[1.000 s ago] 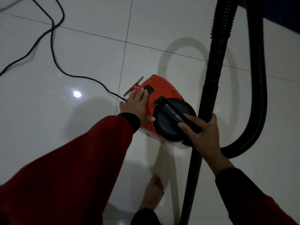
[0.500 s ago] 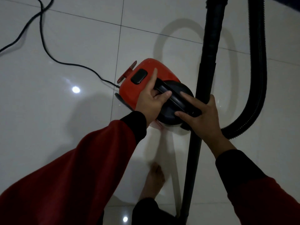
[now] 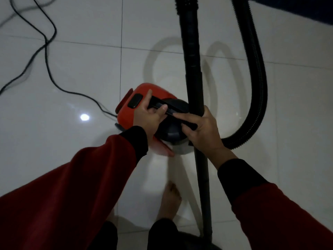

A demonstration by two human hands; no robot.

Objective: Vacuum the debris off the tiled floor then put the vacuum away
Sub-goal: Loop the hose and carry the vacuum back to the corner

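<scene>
Nearest, at six o'clock, a bare foot [image 3: 170,201] is standing on the tiled floor [image 3: 72,73], between two red sleeves [image 3: 68,192] reaching forward. Just beyond, at centre, the red vacuum [image 3: 129,112] is sitting on the floor. The left hand [image 3: 149,116] is making its grip around the black carry handle [image 3: 173,110] on top, thumb lying over the bar and fingers curling beneath. The right hand [image 3: 203,130] is resting at the handle's near end, fingers curling onto it, while the black wand [image 3: 193,69] is running past its thumb side toward twelve o'clock. The ribbed hose [image 3: 257,73] is looping out toward two o'clock, and the power cord [image 3: 48,56] is trailing away toward ten o'clock.
</scene>
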